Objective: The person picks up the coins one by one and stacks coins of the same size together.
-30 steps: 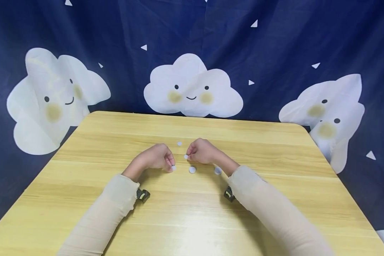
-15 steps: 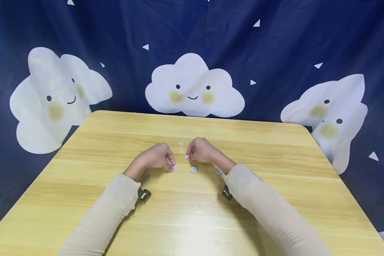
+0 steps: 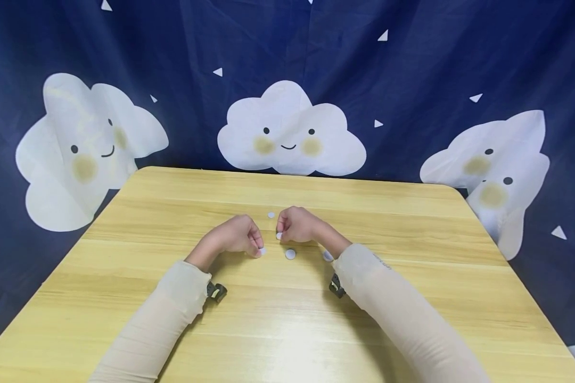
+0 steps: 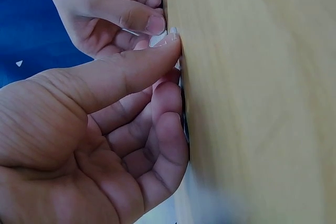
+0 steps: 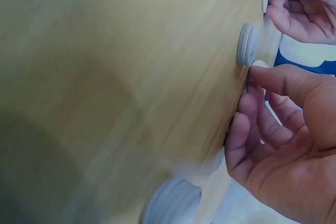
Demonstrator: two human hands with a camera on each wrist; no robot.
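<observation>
My left hand (image 3: 237,235) pinches a small white disc (image 3: 262,250) between thumb and fingertips, low against the tabletop. To its right and a little farther off, my right hand (image 3: 299,224) holds another small white disc (image 3: 279,235) at the thumb and fingertips. Between and nearer than the hands lies a larger pale round stack (image 3: 290,254); the right wrist view shows layered discs (image 5: 247,44) there. A second pale stack (image 3: 327,256) sits partly hidden below my right wrist. One more small white disc (image 3: 270,215) lies beyond both hands.
A light wood-grain table (image 3: 268,330) spreads under everything. Its far edge meets a dark blue curtain (image 3: 187,117) printed with white clouds. Each wrist carries a small black device, such as the left wrist device (image 3: 216,291).
My right wrist and forearm have shifted slightly left, covering more of the stack beneath them. The right fingertips have turned a little at their disc. The left hand keeps its place.
</observation>
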